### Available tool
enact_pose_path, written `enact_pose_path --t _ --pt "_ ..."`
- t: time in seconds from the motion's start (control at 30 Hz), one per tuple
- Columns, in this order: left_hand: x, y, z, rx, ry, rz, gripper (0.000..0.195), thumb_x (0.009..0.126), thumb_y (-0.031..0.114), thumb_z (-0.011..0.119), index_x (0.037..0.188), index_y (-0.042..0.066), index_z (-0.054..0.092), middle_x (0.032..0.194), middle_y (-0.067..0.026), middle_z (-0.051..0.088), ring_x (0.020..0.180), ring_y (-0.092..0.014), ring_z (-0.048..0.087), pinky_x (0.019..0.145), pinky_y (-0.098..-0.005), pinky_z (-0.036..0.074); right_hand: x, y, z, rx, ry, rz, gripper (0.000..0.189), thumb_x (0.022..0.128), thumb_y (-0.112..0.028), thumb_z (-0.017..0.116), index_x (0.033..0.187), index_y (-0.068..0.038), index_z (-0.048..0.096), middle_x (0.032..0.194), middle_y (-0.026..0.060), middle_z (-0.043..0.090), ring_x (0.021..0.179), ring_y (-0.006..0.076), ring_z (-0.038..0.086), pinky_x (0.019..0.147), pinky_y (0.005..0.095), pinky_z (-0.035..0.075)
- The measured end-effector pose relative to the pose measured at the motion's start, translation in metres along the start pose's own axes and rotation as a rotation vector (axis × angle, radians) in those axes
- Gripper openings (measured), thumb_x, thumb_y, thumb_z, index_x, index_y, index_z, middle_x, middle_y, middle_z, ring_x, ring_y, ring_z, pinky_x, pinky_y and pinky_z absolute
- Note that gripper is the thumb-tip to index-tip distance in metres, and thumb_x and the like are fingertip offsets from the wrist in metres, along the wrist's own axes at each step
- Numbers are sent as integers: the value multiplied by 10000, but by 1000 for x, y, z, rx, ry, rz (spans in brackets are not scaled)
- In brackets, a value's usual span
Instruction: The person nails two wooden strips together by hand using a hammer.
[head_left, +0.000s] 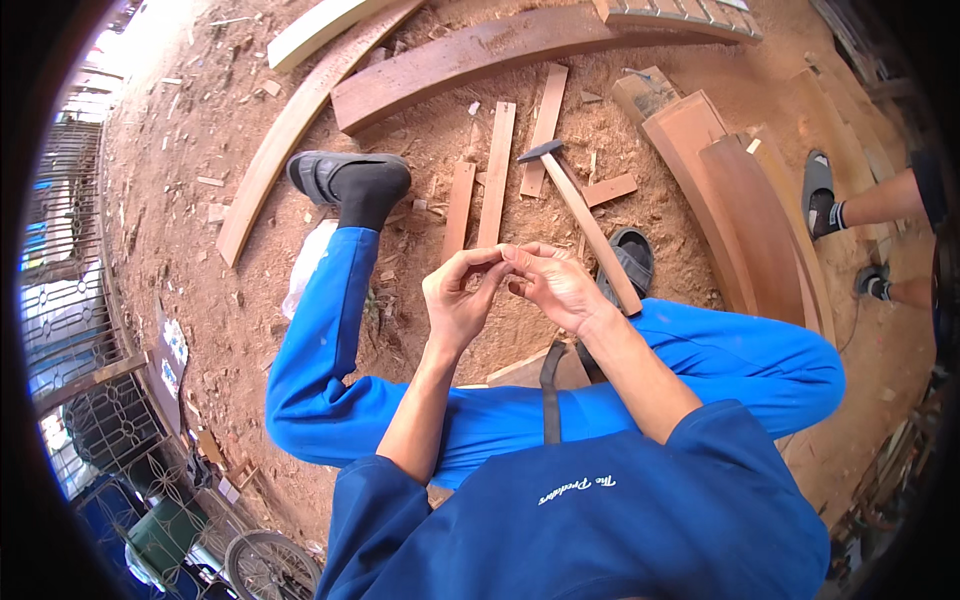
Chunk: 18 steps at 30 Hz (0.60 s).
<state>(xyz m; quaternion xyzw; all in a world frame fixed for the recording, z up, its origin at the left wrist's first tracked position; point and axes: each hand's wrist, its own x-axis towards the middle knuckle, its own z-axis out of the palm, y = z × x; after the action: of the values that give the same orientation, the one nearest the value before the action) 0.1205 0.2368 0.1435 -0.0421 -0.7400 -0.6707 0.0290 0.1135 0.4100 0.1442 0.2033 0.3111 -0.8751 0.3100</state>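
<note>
My left hand (463, 296) and my right hand (559, 285) meet at the fingertips, above the ground between my legs. Thumbs and forefingers are pinched together; whether something small is between them cannot be told. A hammer (589, 225) with a dark metal head and a wooden handle lies just beyond my right hand, its handle end by my blue trouser leg. Narrow wooden strips (497, 172) lie on the ground ahead of my hands, one shorter strip (459, 206) nearest to my left hand. Another short wooden piece (611, 190) lies beside the hammer.
A curved-looking brown beam (465, 64) and a long board (292, 150) lie farther out. Stacked thick planks (720, 195) stand at the right, near another person's sandalled feet (821, 199). A metal grille (71, 300) and a bicycle wheel (271, 566) are at the left.
</note>
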Motion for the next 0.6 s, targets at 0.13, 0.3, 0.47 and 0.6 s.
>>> enact_pose_path --t 0.13,0.3,0.47,0.6 --pt "-4 28 -12 51 54 -25 246 896 -22 774 1140 9 759 979 -107 784 874 -120 733 779 -275 592 -13 -11 27 -266 7 -88 273 957 -343 780 1078 -102 742 1040 7 737 980 105 645 848 335 487" --pt "2 144 -72 373 -13 6 273 919 19 754 1191 43 771 937 -80 764 861 -116 715 800 -265 565 -36 -96 99 -809 88 -412 410 944 -410 769 1144 -53 735 1080 29 735 979 135 666 807 333 539" --pt "-34 278 -100 352 -20 65 108 913 -37 725 1015 -31 758 957 -90 759 869 -128 721 817 -268 565 -53 -195 132 -1759 71 -900 429 926 -378 757 1100 13 734 984 157 756 897 226 715 818 371 571" --pt "-74 343 -134 502 61 147 108 900 -122 678 989 -65 697 903 -96 721 856 -136 713 785 -255 560 -11 -204 104 -2047 140 -450 435 935 -381 730 1118 13 723 1130 213 743 1013 293 718 872 422 573"
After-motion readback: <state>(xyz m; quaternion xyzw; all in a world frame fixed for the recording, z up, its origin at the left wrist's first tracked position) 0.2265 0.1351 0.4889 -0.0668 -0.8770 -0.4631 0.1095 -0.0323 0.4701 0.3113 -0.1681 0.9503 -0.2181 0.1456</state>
